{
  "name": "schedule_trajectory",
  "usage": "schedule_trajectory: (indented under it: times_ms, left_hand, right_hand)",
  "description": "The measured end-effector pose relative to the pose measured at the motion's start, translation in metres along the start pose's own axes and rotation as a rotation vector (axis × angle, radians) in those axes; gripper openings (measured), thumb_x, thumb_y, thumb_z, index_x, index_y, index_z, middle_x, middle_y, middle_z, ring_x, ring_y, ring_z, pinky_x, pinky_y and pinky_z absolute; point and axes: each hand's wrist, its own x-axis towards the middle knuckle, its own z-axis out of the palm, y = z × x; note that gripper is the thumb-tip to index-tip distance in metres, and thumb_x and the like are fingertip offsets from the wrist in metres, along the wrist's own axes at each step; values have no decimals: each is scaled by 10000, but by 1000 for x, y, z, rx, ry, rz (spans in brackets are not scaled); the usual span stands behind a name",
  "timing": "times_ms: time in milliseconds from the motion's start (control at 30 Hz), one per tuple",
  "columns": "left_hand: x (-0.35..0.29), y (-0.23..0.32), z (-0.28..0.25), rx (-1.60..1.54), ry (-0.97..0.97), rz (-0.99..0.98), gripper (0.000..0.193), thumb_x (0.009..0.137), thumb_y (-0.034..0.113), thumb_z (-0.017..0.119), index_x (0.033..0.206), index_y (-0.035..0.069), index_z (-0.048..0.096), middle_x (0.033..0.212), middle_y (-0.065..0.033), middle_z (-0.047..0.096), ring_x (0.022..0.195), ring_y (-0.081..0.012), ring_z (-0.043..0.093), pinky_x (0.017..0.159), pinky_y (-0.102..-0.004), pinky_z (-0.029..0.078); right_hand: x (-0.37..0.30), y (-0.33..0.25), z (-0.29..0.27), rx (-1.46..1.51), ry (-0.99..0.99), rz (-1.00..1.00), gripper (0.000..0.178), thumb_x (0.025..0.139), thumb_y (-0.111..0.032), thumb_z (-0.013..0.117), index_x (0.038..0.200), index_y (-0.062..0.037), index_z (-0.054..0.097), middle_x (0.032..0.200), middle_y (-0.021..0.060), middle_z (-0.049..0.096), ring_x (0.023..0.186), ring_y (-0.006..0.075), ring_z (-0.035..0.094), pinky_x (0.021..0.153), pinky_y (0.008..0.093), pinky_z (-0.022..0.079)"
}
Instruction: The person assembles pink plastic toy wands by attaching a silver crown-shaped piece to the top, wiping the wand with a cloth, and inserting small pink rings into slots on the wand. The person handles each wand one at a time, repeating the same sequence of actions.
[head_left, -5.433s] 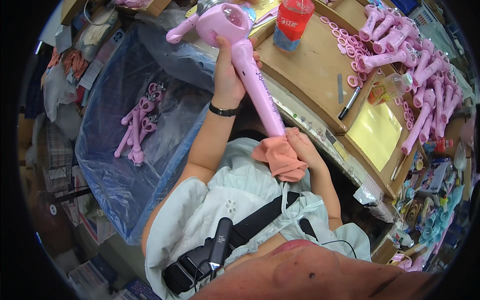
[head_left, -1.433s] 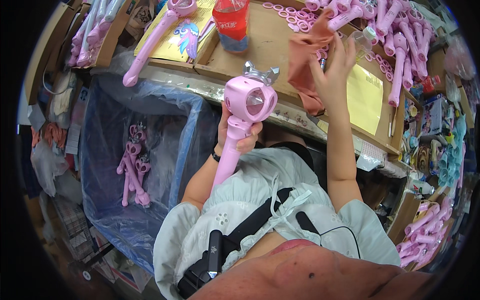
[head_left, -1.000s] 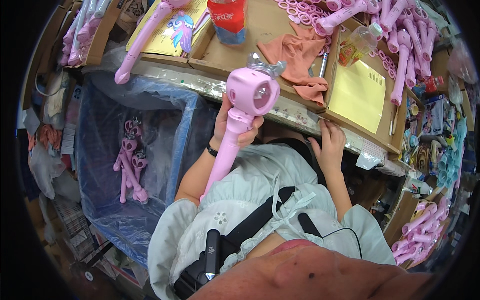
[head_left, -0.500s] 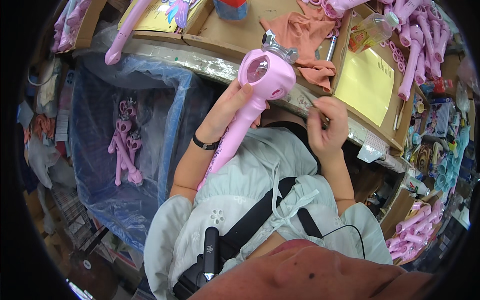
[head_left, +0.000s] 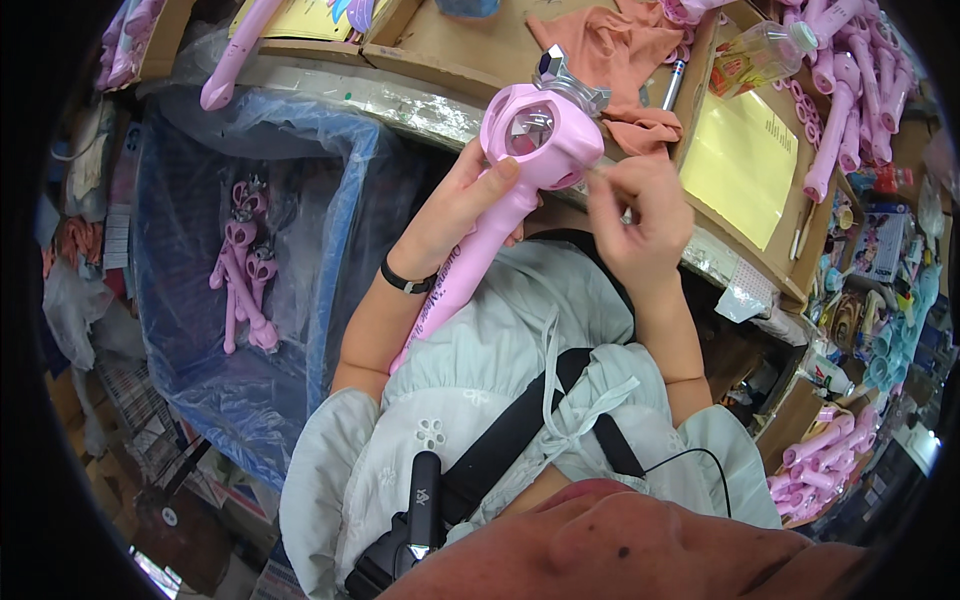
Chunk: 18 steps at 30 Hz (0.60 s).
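My left hand (head_left: pixel 468 195) is wrapped round a pink toy wand (head_left: pixel 485 245) just below its head. The wand slants across my lap, its handle running down along my left forearm. Its round head has openings with a clear piece inside, and a silver crown (head_left: pixel 570 80) tops it. Close against the right side of the head, my right hand (head_left: pixel 645 215) is closed in a pinch. Whatever sits between its fingertips is too small to make out.
A blue plastic-lined bin (head_left: pixel 345 230) at my left holds several pink wands (head_left: pixel 240 260). Along the bench edge (head_left: pixel 430 110) are cardboard trays, an orange cloth (head_left: pixel 610 50), a marker pen (head_left: pixel 675 85), a yellow sheet (head_left: pixel 740 170) and a bottle (head_left: pixel 760 60). More pink parts (head_left: pixel 825 455) lie at right.
My right hand has moved left, bringing its pinched fingertips up to the wand's head. The wand has turned a little and its crowned head has shifted slightly right.
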Motion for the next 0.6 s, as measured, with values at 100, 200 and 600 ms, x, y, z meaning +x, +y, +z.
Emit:
schedule_trajectory:
  times_ms: [100, 200, 600]
  left_hand:
    - [0, 0, 0, 12, -10, 5, 619, 899, 416, 581, 1334, 56, 327, 912, -109, 609, 626, -129, 600, 530, -243, 508]
    - [0, 0, 0, 1, -7, -4, 618, 900, 414, 580, 1335, 55, 327, 911, -106, 608, 627, -130, 599, 534, -240, 506]
    - [0, -2, 0, -12, -5, 1, 641, 893, 427, 585, 1336, 48, 319, 901, -105, 606, 610, -131, 596, 526, -240, 505]
  right_hand:
    - [1, 0, 1, 6, 0, 32, 176, 679, -12, 733, 804, -43, 615, 734, 71, 607, 557, 192, 566, 472, 288, 459]
    - [2, 1, 0, 3, -64, -55, 160, 690, -9, 724, 802, -48, 616, 726, 65, 609, 568, 187, 559, 468, 291, 454]
    - [0, 4, 1, -17, -29, -29, 160, 692, -9, 735, 795, -52, 621, 723, 59, 609, 551, 166, 559, 452, 281, 446]
